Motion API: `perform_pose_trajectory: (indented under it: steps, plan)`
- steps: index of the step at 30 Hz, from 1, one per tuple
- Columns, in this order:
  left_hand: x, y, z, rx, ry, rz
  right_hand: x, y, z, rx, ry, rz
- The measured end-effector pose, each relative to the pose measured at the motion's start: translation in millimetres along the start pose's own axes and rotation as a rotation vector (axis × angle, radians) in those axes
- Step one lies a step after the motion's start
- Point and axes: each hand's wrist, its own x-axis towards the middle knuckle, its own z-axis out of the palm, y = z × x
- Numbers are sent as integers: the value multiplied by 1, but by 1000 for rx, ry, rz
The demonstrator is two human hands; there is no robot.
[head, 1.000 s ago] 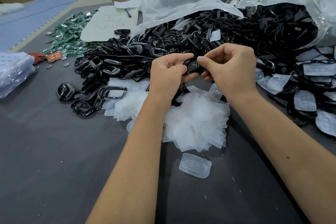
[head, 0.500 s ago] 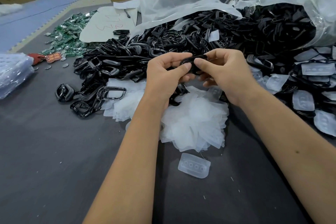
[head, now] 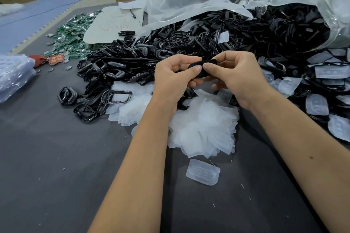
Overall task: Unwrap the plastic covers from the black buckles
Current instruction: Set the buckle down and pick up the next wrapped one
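One loose plastic cover [head: 203,172] lies nearest on the grey table [head: 56,157], a white heap of covers [head: 202,130] just beyond. Above that heap, left hand [head: 170,79] and right hand [head: 234,75] pinch one black buckle [head: 203,65] between thumbs and curled fingers. The buckle pile [head: 170,47] sprawls behind.

Dark grey table [head: 56,166]; beyond the hands, heaped black buckles [head: 132,58]; beneath them, clear covers [head: 204,130]; far left, green boards [head: 73,32].

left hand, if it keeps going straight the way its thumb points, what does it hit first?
Probably the right hand. The left hand points its thumb rightward along the black buckle both hands pinch, and the right thumb tip sits just across from it. Depth between them is unclear.
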Motion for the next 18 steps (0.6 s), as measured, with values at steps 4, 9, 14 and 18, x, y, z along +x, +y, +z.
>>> perform_pose_trajectory:
  steps: [4,9,14,18]
  plan:
    - [0,-3,0,31,5,31,0,2,1,-10,1,-73]
    - [2,-5,0,101,22,74,5,3,1,-167,42,-176]
    - [2,-5,1,143,49,94,5,4,0,-202,47,-218]
    - [2,-5,0,163,47,118,4,3,1,-184,46,-230]
